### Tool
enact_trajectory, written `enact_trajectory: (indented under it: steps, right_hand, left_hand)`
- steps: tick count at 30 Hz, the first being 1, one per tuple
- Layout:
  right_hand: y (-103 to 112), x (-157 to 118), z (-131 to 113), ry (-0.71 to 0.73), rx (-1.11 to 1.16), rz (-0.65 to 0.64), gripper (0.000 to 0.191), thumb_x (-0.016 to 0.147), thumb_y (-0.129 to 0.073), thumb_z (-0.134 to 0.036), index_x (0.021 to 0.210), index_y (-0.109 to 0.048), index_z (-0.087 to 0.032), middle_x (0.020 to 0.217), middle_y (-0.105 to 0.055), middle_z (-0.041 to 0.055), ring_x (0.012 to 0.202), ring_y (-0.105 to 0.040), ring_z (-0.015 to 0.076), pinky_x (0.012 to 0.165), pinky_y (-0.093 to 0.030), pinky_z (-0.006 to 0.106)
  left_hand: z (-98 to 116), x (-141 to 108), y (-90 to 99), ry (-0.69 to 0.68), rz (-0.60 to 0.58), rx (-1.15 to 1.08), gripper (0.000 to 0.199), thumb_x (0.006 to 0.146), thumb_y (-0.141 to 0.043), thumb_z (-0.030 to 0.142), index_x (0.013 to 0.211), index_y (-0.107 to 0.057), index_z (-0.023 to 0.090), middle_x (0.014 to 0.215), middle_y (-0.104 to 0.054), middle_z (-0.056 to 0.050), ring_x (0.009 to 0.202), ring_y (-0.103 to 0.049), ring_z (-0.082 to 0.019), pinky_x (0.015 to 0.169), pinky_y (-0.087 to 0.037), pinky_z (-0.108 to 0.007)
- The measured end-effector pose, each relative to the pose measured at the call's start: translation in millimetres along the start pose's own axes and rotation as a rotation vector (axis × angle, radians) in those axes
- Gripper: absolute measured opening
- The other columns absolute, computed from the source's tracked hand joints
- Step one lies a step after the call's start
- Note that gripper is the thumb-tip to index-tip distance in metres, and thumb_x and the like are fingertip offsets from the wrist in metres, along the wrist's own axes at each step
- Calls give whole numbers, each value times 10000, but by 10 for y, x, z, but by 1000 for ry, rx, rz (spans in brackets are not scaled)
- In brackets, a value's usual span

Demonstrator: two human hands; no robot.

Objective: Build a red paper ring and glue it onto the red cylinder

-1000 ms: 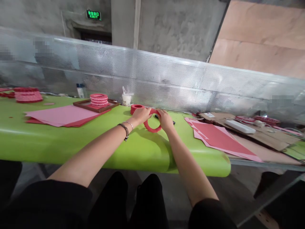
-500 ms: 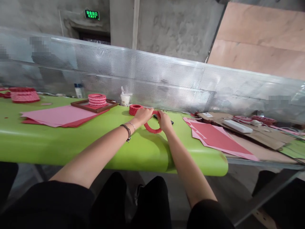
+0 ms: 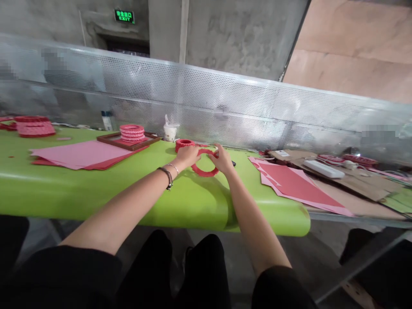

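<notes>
A red paper ring [image 3: 206,174] with a scalloped edge is held over the green table cover [image 3: 128,184]. My left hand [image 3: 187,157] grips the ring's upper left side, fingers closed on it. On its right side my right hand [image 3: 222,160] holds the band, with the thumb at the inner edge and the index finger raised. Just behind my left hand stands a stack of red rings [image 3: 184,142]. A small black object [image 3: 234,163] lies partly hidden behind my right hand.
Left of my hands lie pink and red paper sheets [image 3: 80,153] and a brown frame [image 3: 106,140] bearing a ring stack [image 3: 132,134]. A white cup [image 3: 170,132] stands behind. More sheets [image 3: 292,182], cardboard and a white power strip [image 3: 323,169] are on the right. A perforated metal screen [image 3: 257,107] runs along the back.
My left hand has slid left along the ring, away from my right hand. The ring shows more fully between them. My right hand's index finger has lifted.
</notes>
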State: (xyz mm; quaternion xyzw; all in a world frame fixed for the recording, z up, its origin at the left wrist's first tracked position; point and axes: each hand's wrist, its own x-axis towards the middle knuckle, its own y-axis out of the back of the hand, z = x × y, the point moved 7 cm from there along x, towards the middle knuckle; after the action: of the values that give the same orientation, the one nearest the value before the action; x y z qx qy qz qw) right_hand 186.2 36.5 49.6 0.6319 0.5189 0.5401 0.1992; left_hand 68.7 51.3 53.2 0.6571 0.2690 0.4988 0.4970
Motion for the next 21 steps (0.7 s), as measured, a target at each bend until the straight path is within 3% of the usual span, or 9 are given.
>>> enact_trajectory:
  steps: [2, 5, 8, 11, 15, 21]
  right_hand:
    - [-26, -41, 53, 5, 23, -95, 527, 870, -442, -335, 1347, -316, -150, 1239, -532, 154, 1087, -546, 213, 857, -446, 333]
    - [-124, -122, 103, 36, 43, -284, 695, 733, -623, -430, 1324, -378, -160, 1363, -426, 158, 1214, -455, 254, 929, -428, 367]
    - [-254, -178, 105, 57, 44, -454, 728, 591, -747, -402, 1231, -504, -153, 1280, -516, 162, 1134, -526, 287, 908, -452, 400]
    - [-327, -162, 78, 67, 40, -539, 628, 630, -725, -347, 1187, -545, -118, 1184, -584, 173, 1015, -597, 270, 854, -481, 395]
    - [-336, -92, 49, 115, 35, -578, 600, 650, -713, -310, 1189, -545, -109, 1114, -623, 161, 942, -619, 253, 816, -486, 405]
    - [-398, 13, 102, 203, 148, -603, 515, 646, -720, -276, 1133, -597, -158, 1037, -668, 83, 868, -633, 189, 824, -485, 380]
  left_hand:
    - [-144, -28, -94, 22, -117, -44, 420, 872, -402, 420, 1017, -612, 86, 959, -668, -192, 885, -641, -267, 692, -454, -282]
    - [-308, -118, -216, -55, -305, -141, 572, 799, -433, 577, 1134, -573, 134, 1143, -616, -172, 956, -612, -236, 696, -448, -233]
    - [-405, -214, -288, -139, -434, -220, 684, 668, -542, 629, 1182, -543, 177, 1239, -551, -150, 1001, -574, -237, 703, -441, -227]
    - [-414, -258, -361, -197, -511, -294, 541, 625, -597, 567, 996, -632, 176, 1061, -624, -105, 826, -598, -210, 632, -429, -232]
    - [-403, -238, -451, -209, -480, -405, 391, 665, -597, 468, 918, -609, 171, 822, -617, -25, 696, -561, -162, 572, -391, -217]
    - [-532, -206, -582, -121, -350, -465, 542, 572, -649, 562, 908, -579, 143, 749, -530, -14, 647, -487, -160, 526, -317, -226]
